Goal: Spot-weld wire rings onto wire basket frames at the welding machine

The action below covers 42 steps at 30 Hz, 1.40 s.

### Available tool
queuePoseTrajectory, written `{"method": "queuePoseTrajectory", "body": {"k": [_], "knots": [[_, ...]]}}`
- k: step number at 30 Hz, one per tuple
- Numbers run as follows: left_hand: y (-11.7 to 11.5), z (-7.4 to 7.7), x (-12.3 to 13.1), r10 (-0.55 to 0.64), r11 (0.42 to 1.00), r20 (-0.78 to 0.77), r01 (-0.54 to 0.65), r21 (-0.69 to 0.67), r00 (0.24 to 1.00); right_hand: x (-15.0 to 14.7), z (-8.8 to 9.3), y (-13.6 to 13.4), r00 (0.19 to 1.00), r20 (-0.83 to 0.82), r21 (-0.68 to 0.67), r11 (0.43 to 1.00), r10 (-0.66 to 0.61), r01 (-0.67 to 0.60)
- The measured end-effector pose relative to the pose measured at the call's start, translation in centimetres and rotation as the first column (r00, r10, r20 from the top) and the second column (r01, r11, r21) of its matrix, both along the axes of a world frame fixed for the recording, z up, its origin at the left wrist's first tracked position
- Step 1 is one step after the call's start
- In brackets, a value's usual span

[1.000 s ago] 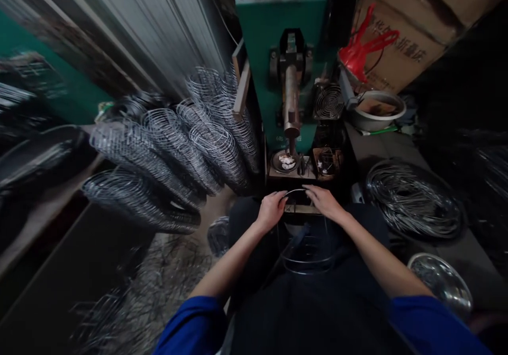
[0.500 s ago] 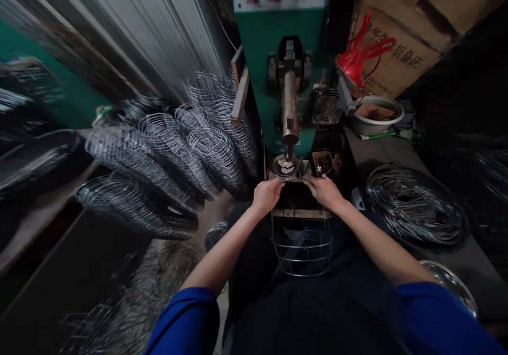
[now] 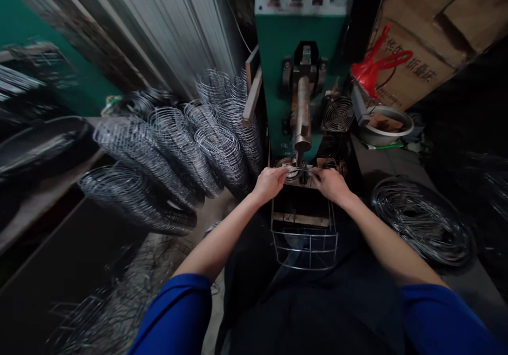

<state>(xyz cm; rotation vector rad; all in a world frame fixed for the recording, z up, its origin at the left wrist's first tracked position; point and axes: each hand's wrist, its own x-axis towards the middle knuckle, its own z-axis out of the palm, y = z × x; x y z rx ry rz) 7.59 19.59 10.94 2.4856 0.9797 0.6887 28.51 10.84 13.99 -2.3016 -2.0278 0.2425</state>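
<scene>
A wire basket frame hangs between my forearms, its bars reaching up to both hands. My left hand pinches its upper wire on the left, with thumb and fingers together. On the right, my right hand is closed on the same upper wire. That wire lies across the small round fixture of a green spot-welding machine, right beneath the tip of the metal electrode arm. The exact contact between wire and tip is too small to make out.
Several stacks of wire rings lean to the left. At the right, a coil of wire lies on a bench, with a grey bowl behind it. A red plastic object stands near cardboard boxes.
Both hands have moved up and closer to the electrode, lifting the basket frame's upper wire over the round fixture. The camera view has shifted slightly left.
</scene>
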Motion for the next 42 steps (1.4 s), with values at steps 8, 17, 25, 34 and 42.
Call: {"method": "queuePoseTrajectory", "body": {"k": [8, 17, 25, 34, 42], "knots": [[0.7, 0.2, 0.6, -0.029, 0.999, 0.006, 0.029, 0.024, 1.000, 0.3, 0.6, 0.4, 0.999, 0.040, -0.004, 1.000, -0.001, 0.001], [1.3, 0.2, 0.5, -0.047, 0.999, -0.001, 0.047, 0.016, 0.999, 0.2, 1.0, 0.8, 1.000, -0.006, -0.049, 0.999, 0.000, -0.001], [1.3, 0.2, 0.6, -0.044, 0.999, -0.002, 0.044, 0.002, 0.999, 0.3, 0.8, 0.8, 1.000, -0.002, -0.008, 1.000, 0.000, 0.000], [1.2, 0.3, 0.6, -0.048, 0.999, -0.002, 0.048, -0.005, 0.999, 0.6, 0.4, 0.8, 0.998, -0.064, 0.011, 1.000, 0.010, -0.009], [0.9, 0.8, 0.8, -0.014, 0.999, 0.001, 0.014, -0.037, 1.000, 1.1, -0.3, 1.2, 0.985, -0.174, 0.067, 0.998, 0.015, -0.003]]}}
